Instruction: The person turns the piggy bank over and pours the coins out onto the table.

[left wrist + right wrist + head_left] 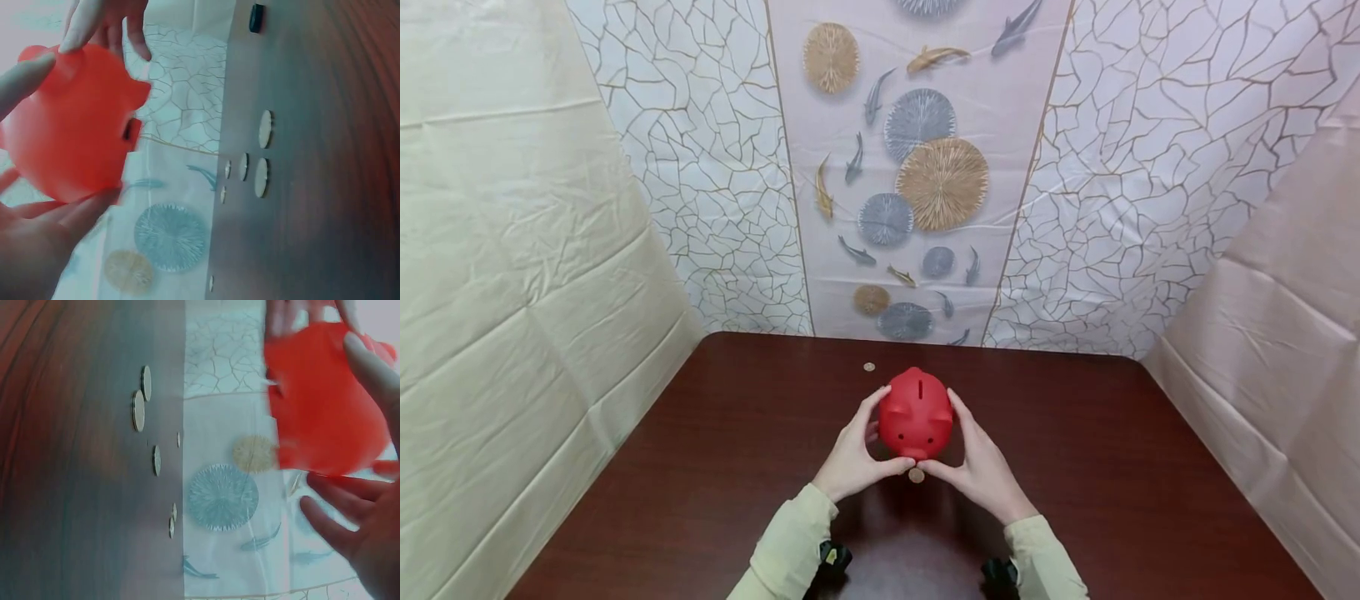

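A red piggy bank (915, 417) is held off the table between both hands, its face toward me and its coin slot on top. My left hand (859, 454) grips its left side, with the thumb near the snout. On the other side my right hand (981, 467) grips it the same way, and the two thumbs nearly meet. In the left wrist view the piggy bank (75, 125) has a dark spot on its underside between the feet. Several coins lie below on the table, among them a coin (916, 476) just under the snout and another coin (139, 411).
The dark brown table (760, 433) reaches back to a patterned cloth wall (917, 275). Another coin (869, 367) lies near its back edge. A small black disc-like piece (256, 18) stands out on the table. Pale cloth (535, 333) hangs on both sides.
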`<action>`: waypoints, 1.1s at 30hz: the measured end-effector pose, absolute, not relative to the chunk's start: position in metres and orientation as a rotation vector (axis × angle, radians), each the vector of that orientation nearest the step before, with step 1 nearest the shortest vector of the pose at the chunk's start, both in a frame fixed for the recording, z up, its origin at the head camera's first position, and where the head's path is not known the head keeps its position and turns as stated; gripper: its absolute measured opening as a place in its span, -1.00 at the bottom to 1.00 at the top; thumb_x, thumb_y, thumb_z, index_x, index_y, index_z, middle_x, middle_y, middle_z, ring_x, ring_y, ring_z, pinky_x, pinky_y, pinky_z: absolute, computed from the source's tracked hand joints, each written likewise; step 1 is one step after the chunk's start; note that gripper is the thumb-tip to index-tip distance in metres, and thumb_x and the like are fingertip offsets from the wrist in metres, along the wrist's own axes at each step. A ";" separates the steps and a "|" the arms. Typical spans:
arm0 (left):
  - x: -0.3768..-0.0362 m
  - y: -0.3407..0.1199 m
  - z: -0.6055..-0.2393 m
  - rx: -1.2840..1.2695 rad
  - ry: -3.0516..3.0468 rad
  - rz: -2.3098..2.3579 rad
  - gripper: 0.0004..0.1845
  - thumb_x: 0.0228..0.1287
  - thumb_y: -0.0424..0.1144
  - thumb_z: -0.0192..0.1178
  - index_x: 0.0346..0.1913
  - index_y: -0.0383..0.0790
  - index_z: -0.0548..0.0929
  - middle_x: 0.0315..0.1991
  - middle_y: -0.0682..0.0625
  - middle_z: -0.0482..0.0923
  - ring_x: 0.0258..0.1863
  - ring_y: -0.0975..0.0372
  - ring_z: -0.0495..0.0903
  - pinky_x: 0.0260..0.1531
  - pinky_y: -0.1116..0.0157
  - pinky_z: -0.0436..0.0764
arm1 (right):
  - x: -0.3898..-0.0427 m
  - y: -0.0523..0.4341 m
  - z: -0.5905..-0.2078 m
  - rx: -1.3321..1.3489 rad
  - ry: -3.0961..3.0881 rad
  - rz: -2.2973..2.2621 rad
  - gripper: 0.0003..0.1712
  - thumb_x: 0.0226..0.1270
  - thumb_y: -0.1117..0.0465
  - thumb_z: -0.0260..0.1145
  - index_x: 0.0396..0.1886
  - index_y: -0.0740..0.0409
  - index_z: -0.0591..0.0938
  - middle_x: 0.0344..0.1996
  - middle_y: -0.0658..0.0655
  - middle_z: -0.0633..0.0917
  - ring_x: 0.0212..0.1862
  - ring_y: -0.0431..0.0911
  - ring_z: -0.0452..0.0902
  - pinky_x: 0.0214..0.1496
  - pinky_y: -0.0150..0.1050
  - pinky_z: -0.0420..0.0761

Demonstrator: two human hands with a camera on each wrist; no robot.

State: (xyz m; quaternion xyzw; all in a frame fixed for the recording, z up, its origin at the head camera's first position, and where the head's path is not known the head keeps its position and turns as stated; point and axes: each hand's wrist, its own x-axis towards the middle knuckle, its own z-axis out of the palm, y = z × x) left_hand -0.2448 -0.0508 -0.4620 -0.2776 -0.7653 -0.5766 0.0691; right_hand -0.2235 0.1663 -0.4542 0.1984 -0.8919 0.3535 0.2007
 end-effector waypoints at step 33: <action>-0.239 -0.052 -0.462 -0.959 -2.138 -1.500 0.04 -0.11 -0.23 0.56 0.46 0.03 0.18 0.49 -0.06 0.17 0.34 0.09 0.38 0.11 0.25 0.61 | -0.218 0.167 -0.447 0.741 -2.335 0.937 0.32 -0.22 0.15 0.67 0.53 0.08 0.08 0.41 0.20 0.33 0.31 0.07 0.40 0.17 -0.05 0.62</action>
